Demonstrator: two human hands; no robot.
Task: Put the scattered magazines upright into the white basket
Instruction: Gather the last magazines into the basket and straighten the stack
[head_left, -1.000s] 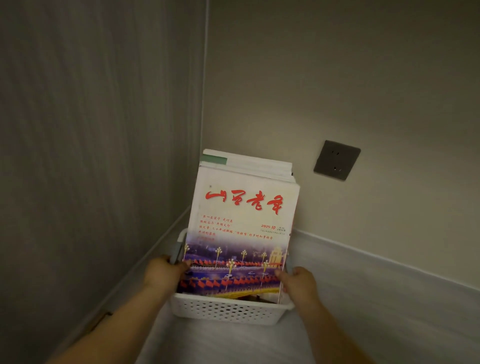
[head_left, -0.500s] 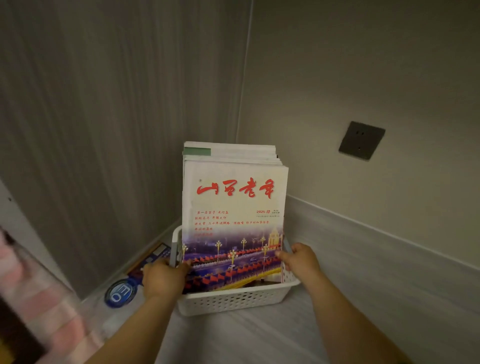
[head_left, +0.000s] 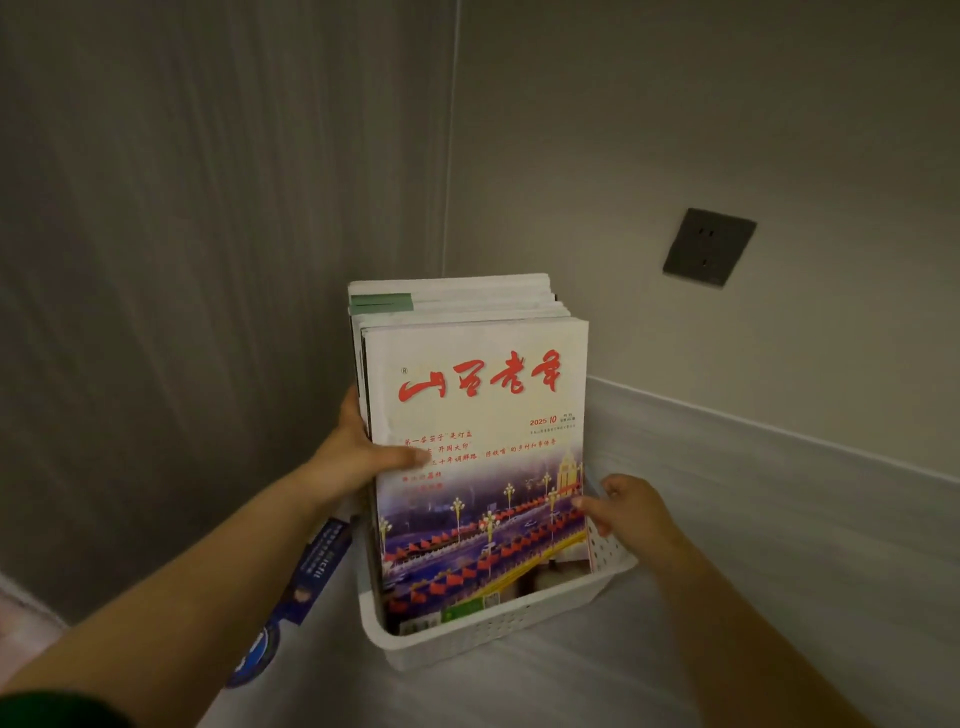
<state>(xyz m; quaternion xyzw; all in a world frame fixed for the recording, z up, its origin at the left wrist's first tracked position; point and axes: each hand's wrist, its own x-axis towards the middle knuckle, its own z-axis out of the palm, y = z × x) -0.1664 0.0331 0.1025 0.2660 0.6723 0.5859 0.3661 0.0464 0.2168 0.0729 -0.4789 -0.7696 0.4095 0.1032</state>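
Note:
A stack of magazines (head_left: 478, 426) stands upright in the white perforated basket (head_left: 498, 631), which sits in the corner on the pale surface. The front magazine has red calligraphy at the top and a night street photo below. My left hand (head_left: 363, 457) grips the stack's left edge, thumb across the front cover and fingers behind. My right hand (head_left: 623, 506) rests at the lower right edge of the front cover, fingertips touching it, just above the basket's right wall. The basket's far side is hidden by the magazines.
A dark blue printed item (head_left: 306, 577) lies flat on the surface left of the basket, partly under my left forearm. A dark wall socket (head_left: 709, 247) is on the right wall. Walls close in behind and to the left.
My left hand has gone up from the basket's left rim to grip the stack's left edge. The right hand stayed at the lower right of the cover. The view came nearer.

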